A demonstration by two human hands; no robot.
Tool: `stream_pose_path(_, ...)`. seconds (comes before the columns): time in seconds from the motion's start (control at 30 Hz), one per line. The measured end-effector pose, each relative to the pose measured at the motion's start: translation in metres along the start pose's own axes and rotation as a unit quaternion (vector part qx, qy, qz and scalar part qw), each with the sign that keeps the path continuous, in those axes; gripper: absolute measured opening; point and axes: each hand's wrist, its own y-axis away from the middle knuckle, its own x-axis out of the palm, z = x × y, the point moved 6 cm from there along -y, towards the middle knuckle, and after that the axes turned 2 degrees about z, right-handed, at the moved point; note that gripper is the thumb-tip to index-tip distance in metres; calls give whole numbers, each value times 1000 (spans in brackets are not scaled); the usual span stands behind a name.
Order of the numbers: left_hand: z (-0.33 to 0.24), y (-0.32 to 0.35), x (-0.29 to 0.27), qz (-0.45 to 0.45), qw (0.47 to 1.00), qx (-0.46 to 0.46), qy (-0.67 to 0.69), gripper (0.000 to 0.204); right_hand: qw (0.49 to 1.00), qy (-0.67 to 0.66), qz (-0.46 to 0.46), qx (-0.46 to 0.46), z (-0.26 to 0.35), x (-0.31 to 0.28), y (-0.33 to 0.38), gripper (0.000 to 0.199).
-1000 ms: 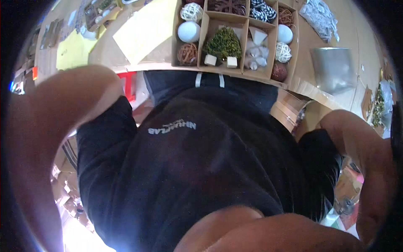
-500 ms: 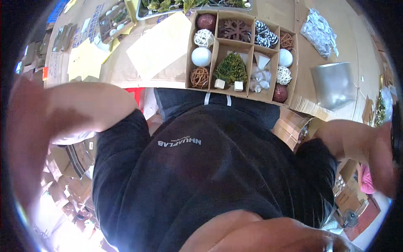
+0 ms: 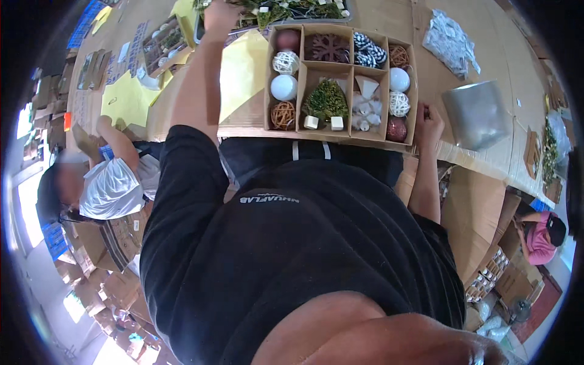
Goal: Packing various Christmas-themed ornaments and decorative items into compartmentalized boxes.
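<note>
The box [image 3: 342, 79] lies on the cardboard surface [image 3: 486, 36] at its near edge, long axis left to right. Its compartments hold a white ball [image 3: 283, 87], wicker balls, a brown snowflake [image 3: 327, 47], a green tree [image 3: 327, 100] and a red ball [image 3: 396, 129]. The right hand [image 3: 427, 120], curled shut, touches the box's right end. The left hand [image 3: 220, 13] reaches into the greenery tray [image 3: 286, 9]; its grip cannot be told. A silver bag [image 3: 476, 114] sits just right.

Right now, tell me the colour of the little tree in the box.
Green little tree, clearest in the head view.
</note>
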Motion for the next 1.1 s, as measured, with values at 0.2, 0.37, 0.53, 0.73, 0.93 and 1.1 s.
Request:
stream_pose_path(0.2, -22, -6, 6, -69, 996, 48, -16, 47, 993, 120, -3, 10, -28, -2, 5, 27)
stream_pose_path(0.37, 68, -6, 8, 27, 998, -37, 49, 57, 984, 169, 52, -30, -3, 22, -6, 24)
stream_pose_path(0.53, 67, -19, -5, -29, 998, -54, 2, 46, 983, 174, 45, -48, 0, 16, -4, 23)
stream_pose_path(0.73, 92, -22, -50, -47, 985, -89, 139, 41, 980, 173, 13, -96, 14, 17, -4, 20)
stream_pose_path(0.93, 57, -7, -97, -79, 949, -66, 298, 35, 978, 205, 28, -34, 5, 10, -1, 21)
stream_pose_path(1.1, 58, 9, -114, -68, 877, -74, 469, 26, 981, 191, 27, -35, 4, 15, -4, 21)
